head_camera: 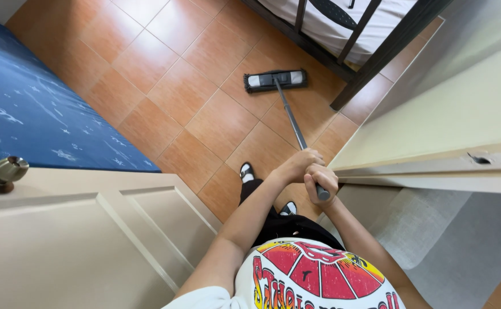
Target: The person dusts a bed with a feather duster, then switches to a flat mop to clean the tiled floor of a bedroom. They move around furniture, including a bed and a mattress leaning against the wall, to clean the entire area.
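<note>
A flat mop with a grey-and-black head [275,80] lies on the orange tiled floor [164,74] near a dark bed frame. Its thin grey pole [291,121] runs back toward me. My left hand [297,166] grips the pole higher up, and my right hand [321,180] grips it just below, close to the pole's end. Both hands sit side by side above my feet in black-and-white sandals [246,171].
A blue patterned mattress [27,109] fills the left. A cream door with a metal knob [2,173] stands at the lower left. A cream cabinet or door panel [456,126] is on the right. A black bed frame leg [388,54] with white bedding stands at the top right.
</note>
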